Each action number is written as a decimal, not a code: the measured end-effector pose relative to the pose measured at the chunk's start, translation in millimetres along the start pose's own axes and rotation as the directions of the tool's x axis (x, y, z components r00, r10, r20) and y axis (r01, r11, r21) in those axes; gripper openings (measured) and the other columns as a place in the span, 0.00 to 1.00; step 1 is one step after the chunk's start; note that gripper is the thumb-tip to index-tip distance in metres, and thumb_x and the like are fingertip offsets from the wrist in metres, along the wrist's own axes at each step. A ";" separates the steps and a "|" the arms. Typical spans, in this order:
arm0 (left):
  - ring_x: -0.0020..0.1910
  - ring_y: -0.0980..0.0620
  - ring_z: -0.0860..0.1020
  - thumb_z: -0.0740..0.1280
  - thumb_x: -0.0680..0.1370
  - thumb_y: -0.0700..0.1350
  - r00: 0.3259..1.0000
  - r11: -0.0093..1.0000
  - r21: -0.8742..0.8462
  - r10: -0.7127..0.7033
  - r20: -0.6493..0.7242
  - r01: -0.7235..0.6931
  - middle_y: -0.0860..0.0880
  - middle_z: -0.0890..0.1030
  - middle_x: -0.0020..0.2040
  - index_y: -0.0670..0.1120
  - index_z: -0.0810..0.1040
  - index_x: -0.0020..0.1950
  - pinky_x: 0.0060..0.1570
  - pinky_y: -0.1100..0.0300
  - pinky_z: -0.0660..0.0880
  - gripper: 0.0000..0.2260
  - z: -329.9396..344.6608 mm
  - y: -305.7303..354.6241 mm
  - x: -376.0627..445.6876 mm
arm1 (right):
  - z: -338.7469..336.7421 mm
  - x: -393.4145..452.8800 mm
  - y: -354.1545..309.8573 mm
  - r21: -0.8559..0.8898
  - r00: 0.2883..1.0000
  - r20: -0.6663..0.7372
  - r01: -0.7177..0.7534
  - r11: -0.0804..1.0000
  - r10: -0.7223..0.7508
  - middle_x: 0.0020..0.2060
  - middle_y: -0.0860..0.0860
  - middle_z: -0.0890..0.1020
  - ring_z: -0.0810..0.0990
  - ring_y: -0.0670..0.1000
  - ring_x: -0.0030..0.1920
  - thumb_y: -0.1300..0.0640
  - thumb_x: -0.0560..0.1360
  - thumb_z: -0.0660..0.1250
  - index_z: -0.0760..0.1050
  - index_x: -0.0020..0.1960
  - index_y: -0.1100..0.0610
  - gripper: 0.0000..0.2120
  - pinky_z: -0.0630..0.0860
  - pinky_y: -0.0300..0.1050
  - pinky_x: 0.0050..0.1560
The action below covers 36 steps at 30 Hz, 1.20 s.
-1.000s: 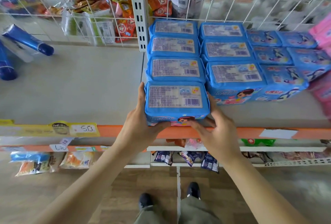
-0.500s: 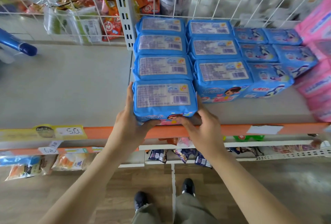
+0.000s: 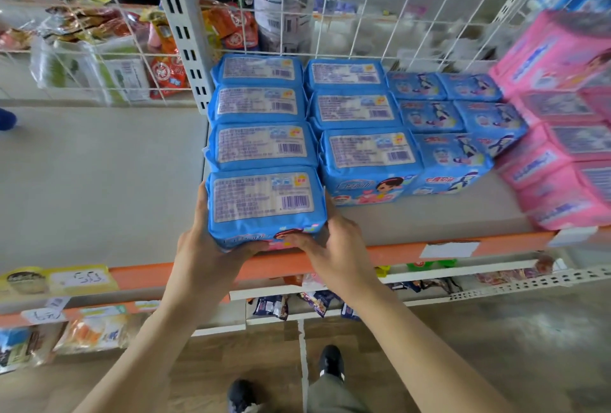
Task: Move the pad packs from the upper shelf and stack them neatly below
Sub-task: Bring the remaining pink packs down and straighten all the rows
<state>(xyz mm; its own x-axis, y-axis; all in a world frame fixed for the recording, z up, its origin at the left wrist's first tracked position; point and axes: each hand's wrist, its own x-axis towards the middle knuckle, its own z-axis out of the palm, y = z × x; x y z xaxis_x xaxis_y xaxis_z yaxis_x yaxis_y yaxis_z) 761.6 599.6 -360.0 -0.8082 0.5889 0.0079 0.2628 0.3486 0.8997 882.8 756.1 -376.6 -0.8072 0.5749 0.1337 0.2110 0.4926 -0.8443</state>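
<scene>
A blue pad pack (image 3: pixel 264 201) with a white label stands at the front of the left row on the grey shelf (image 3: pixel 99 187). My left hand (image 3: pixel 205 247) presses its left side and my right hand (image 3: pixel 334 247) its right and front side, so both grip it. Behind it three more blue packs (image 3: pixel 261 144) line up to the wire back. A second row of blue packs (image 3: pixel 367 154) stands to the right, with smaller blue packs (image 3: pixel 453 154) beside that.
Pink packs (image 3: pixel 558 161) are piled at the right end of the shelf. An orange rail (image 3: pixel 396 250) edges the shelf front. A white upright post (image 3: pixel 185 35) and wire mesh (image 3: pixel 363 16) close the back. Snack bags (image 3: pixel 89 330) lie on lower shelves. My shoes (image 3: pixel 330 363) stand on the wood floor.
The view has shifted so the shelf sits lower and more to the left in frame. Both hands stay around the front blue pack, which keeps its place at the shelf edge.
</scene>
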 end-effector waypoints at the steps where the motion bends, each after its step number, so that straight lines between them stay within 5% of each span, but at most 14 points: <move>1: 0.47 0.66 0.81 0.81 0.66 0.44 1.000 1.000 0.000 -0.001 -0.002 0.001 0.69 0.81 0.49 0.60 0.61 0.74 0.42 0.70 0.77 0.43 0.8 0.3 0.0 | -0.1 0.1 -0.1 0.004 1.000 0.006 -0.001 1.000 0.001 0.61 0.46 0.81 0.76 0.35 0.61 0.52 0.74 0.74 0.69 0.72 0.60 0.31 0.69 0.26 0.61; 6: 0.48 0.69 0.79 0.81 0.66 0.44 1.000 1.000 -0.001 0.008 0.015 -0.008 0.70 0.80 0.49 0.59 0.62 0.72 0.41 0.75 0.76 0.41 -1.2 3.2 -5.5 | -12.9 -3.2 -11.3 0.006 0.996 0.090 -0.027 1.000 0.026 0.60 0.40 0.80 0.74 0.28 0.58 0.50 0.73 0.75 0.70 0.71 0.56 0.30 0.69 0.22 0.59; 10: 0.61 0.56 0.79 0.78 0.70 0.50 0.989 0.988 -0.152 0.020 0.144 0.002 0.57 0.80 0.61 0.57 0.63 0.74 0.59 0.50 0.79 0.37 -14.1 2.0 -13.0 | -49.2 -20.1 -16.7 -0.090 0.988 0.147 -0.038 0.995 0.051 0.60 0.40 0.81 0.77 0.33 0.58 0.38 0.72 0.72 0.75 0.69 0.55 0.31 0.74 0.31 0.60; 13: 0.70 0.52 0.74 0.76 0.70 0.61 0.986 0.905 -0.419 -0.008 0.164 0.077 0.52 0.72 0.74 0.54 0.56 0.80 0.64 0.51 0.75 0.45 -23.3 5.4 -16.9 | -82.6 -31.0 -8.6 -0.080 0.996 -0.087 -0.026 0.996 0.019 0.56 0.42 0.84 0.81 0.39 0.56 0.36 0.75 0.64 0.80 0.63 0.54 0.27 0.78 0.43 0.60; 15: 0.67 0.60 0.73 0.72 0.67 0.68 0.993 0.866 -0.488 -0.067 0.102 0.109 0.55 0.70 0.75 0.54 0.54 0.81 0.57 0.64 0.75 0.48 -23.4 15.9 -14.1 | -98.5 -29.0 -0.5 -0.088 0.959 -0.270 0.068 0.994 -0.089 0.55 0.42 0.83 0.81 0.41 0.57 0.42 0.78 0.62 0.80 0.60 0.52 0.18 0.77 0.45 0.60; 18: 0.68 0.59 0.72 0.72 0.61 0.73 0.991 0.840 -0.525 -0.112 0.079 0.137 0.58 0.70 0.74 0.55 0.57 0.80 0.60 0.61 0.70 0.53 -24.0 16.6 1.8 | -109.5 -11.2 10.5 -0.116 0.918 -0.362 0.130 0.985 -0.164 0.62 0.47 0.80 0.76 0.47 0.65 0.47 0.80 0.61 0.77 0.66 0.56 0.19 0.73 0.47 0.67; 22: 0.69 0.46 0.74 0.68 0.75 0.61 0.982 0.791 -0.582 -0.145 0.119 0.188 0.49 0.75 0.71 0.51 0.64 0.77 0.68 0.43 0.69 0.33 -28.2 16.0 28.6 | -111.9 17.5 16.9 -0.125 0.982 -0.174 0.050 0.991 -0.072 0.78 0.44 0.62 0.57 0.43 0.78 0.45 0.83 0.58 0.64 0.78 0.50 0.24 0.57 0.46 0.78; 25: 0.56 0.47 0.82 0.73 0.70 0.62 0.977 0.803 -0.565 -0.094 0.192 0.189 0.45 0.81 0.62 0.50 0.75 0.66 0.49 0.49 0.81 0.28 -23.4 26.6 33.8 | -107.2 26.9 12.9 -0.120 0.996 -0.094 -0.010 0.993 -0.001 0.78 0.38 0.53 0.46 0.40 0.79 0.47 0.83 0.58 0.57 0.79 0.47 0.26 0.50 0.44 0.79; 29: 0.43 0.52 0.85 0.64 0.80 0.40 0.971 0.749 -0.618 -0.193 0.143 0.240 0.51 0.86 0.50 0.54 0.72 0.69 0.36 0.57 0.82 0.19 -9.5 25.9 33.1 | -102.2 28.9 9.2 -0.136 0.994 -0.108 -0.039 0.990 0.025 0.80 0.41 0.52 0.43 0.40 0.79 0.49 0.84 0.57 0.55 0.80 0.50 0.27 0.47 0.41 0.78; 36: 0.47 0.50 0.84 0.62 0.82 0.38 0.958 0.730 -0.623 -0.244 0.147 0.282 0.47 0.83 0.55 0.51 0.72 0.70 0.39 0.56 0.82 0.18 -4.0 36.4 30.7 | -97.1 34.5 10.2 -0.204 0.994 -0.101 0.018 0.979 -0.039 0.80 0.47 0.56 0.47 0.46 0.80 0.58 0.83 0.60 0.61 0.79 0.56 0.25 0.49 0.48 0.80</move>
<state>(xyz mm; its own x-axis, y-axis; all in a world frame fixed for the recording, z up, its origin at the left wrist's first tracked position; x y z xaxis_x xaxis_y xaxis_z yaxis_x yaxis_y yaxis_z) 744.3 627.4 -325.2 -0.7614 0.5864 -0.2764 -0.3643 -0.0343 0.9307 910.6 844.4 -330.3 -0.7548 0.6184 0.2187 0.3047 0.6258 -0.7180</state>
